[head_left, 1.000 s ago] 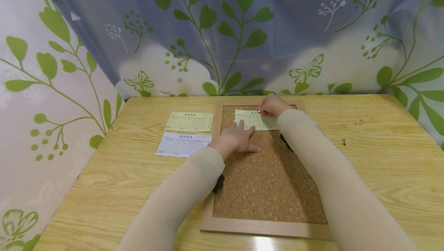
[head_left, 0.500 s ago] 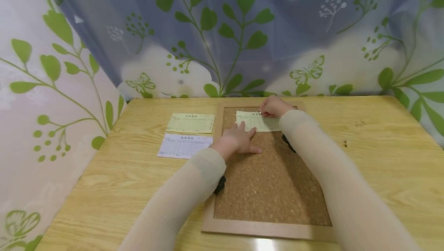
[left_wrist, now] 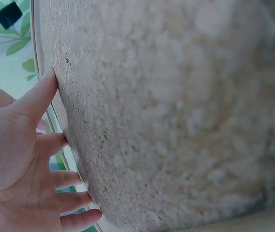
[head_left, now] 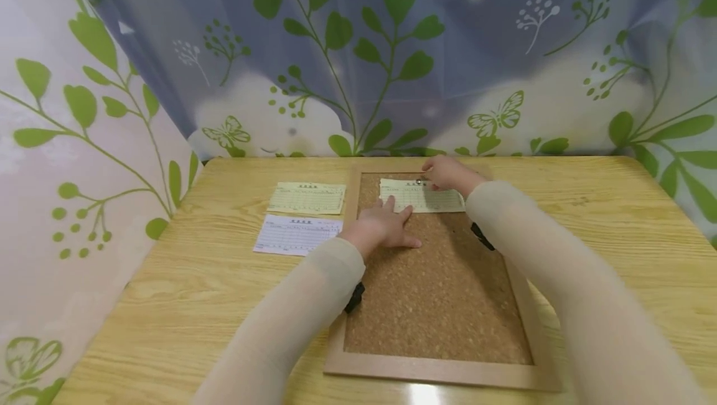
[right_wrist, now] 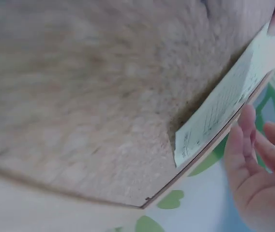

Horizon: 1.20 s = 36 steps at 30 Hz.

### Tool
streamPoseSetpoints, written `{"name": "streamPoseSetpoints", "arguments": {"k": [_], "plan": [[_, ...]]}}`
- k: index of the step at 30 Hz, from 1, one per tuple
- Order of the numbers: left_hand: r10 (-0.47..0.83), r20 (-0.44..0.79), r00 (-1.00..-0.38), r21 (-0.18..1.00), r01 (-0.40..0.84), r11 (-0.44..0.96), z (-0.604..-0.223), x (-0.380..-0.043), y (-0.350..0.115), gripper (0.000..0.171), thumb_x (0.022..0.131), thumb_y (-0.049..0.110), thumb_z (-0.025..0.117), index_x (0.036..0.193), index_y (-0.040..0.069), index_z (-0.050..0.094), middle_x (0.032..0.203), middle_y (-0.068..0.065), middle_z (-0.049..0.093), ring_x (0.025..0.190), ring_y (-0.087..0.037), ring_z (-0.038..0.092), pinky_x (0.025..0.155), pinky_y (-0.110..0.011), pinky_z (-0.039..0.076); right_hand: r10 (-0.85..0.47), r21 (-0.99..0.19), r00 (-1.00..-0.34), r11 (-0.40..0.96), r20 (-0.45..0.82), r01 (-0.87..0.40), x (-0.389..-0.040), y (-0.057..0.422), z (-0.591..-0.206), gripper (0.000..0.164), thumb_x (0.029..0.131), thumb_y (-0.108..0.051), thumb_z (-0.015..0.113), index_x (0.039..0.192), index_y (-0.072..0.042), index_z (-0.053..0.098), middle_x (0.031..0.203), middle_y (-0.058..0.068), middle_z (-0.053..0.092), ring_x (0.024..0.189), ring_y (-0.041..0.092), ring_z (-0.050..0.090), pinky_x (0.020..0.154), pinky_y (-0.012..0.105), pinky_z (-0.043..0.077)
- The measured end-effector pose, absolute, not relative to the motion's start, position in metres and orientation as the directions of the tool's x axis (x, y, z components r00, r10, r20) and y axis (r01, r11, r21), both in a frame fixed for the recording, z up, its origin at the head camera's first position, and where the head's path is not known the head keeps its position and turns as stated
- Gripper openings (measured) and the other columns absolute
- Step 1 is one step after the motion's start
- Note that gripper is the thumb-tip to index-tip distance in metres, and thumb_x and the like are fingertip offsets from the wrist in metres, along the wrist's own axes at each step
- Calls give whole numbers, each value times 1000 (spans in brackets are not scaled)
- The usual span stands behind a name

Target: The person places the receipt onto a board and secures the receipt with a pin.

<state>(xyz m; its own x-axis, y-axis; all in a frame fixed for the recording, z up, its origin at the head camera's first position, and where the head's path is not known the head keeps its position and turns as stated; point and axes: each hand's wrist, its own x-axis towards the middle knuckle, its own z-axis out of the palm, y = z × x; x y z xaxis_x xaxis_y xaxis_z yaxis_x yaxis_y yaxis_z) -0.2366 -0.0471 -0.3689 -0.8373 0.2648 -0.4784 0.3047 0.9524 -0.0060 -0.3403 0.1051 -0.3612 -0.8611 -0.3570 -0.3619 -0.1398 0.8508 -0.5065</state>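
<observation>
A pale yellow printed slip [head_left: 437,202] lies near the top of the wood-framed cork board [head_left: 431,305]. At its upper edge sits a small shiny metal pin [head_left: 418,181]. My left hand [head_left: 381,226] is spread flat, with its fingertips on the lower left of the slip and its thumb on the cork. In the left wrist view the left hand's fingers [left_wrist: 72,200] press on the board. My right hand [head_left: 450,176] hovers just right of the pin, over the slip's upper right. The right wrist view shows the right hand's fingers [right_wrist: 248,128] loosely bent, holding nothing.
Left of the board, another yellow slip [head_left: 308,198] and a white printed slip [head_left: 294,235] lie on the wooden table [head_left: 196,305]. A leaf-patterned curtain [head_left: 448,69] hangs behind the table's far edge. Black wrist straps show under both sleeves.
My right hand has let go of the pin and drawn a little to the right, leaving the pin in view at the slip's top. My left hand stays in place.
</observation>
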Motion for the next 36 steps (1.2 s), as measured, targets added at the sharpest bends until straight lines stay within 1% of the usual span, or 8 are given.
{"name": "streamPoseSetpoints", "arguments": {"k": [2,5,7,9,11,16,24,36], "plan": [[265,-478,-837,-3,303,953,-370,-237,-47,81,86,69,39,151,31,9,156,-12,1,140,-33,8,108,-48,21,-401,-458,-848,862,-347,-220,-334,107,-363,46,101,-11,39,142,5,29,130,27,46,86,29,59,83,43,46],[269,-477,-837,5,303,953,-371,-238,-48,81,86,68,39,151,31,10,156,-12,0,140,-33,7,108,-49,21,-446,-400,-821,867,-357,-297,-326,109,-368,54,99,-15,44,145,3,23,137,27,41,103,34,56,91,48,41],[271,-478,-835,8,304,953,-371,-238,-48,80,86,68,39,151,31,10,156,-12,1,140,-33,7,108,-50,21,-460,-374,-804,870,-377,-322,-322,111,-371,61,98,-20,48,147,2,19,143,25,33,117,38,48,98,51,35],[275,-479,-834,14,306,952,-371,-238,-48,80,86,68,40,151,30,10,156,-12,1,140,-33,7,108,-50,21,-475,-355,-786,868,-396,-346,-319,112,-373,67,97,-25,50,148,2,15,148,25,25,130,40,32,103,54,27],[277,-477,-834,20,305,952,-371,-238,-47,81,86,68,40,151,30,11,156,-12,1,140,-33,7,108,-50,21,-483,-359,-774,865,-409,-350,-317,113,-374,73,97,-28,51,148,2,10,149,25,19,134,40,24,106,54,22],[274,-475,-836,17,302,953,-372,-239,-47,81,86,68,40,151,30,10,156,-12,1,140,-33,7,108,-50,20,-494,-364,-763,860,-417,-357,-314,116,-375,77,97,-34,50,149,0,4,151,26,12,136,41,17,107,55,16],[272,-478,-835,15,302,953,-370,-238,-48,81,86,68,40,151,30,10,156,-12,1,140,-33,7,108,-50,21,-493,-334,-773,863,-399,-378,-314,117,-378,81,95,-42,49,150,-3,4,150,28,13,135,44,16,105,59,16],[270,-476,-837,15,299,954,-369,-237,-47,82,86,68,41,151,30,9,156,-12,1,140,-33,8,108,-49,21,-480,-328,-773,872,-416,-365,-318,115,-381,79,95,-46,47,150,-8,5,150,28,12,136,44,14,105,59,16]]}}
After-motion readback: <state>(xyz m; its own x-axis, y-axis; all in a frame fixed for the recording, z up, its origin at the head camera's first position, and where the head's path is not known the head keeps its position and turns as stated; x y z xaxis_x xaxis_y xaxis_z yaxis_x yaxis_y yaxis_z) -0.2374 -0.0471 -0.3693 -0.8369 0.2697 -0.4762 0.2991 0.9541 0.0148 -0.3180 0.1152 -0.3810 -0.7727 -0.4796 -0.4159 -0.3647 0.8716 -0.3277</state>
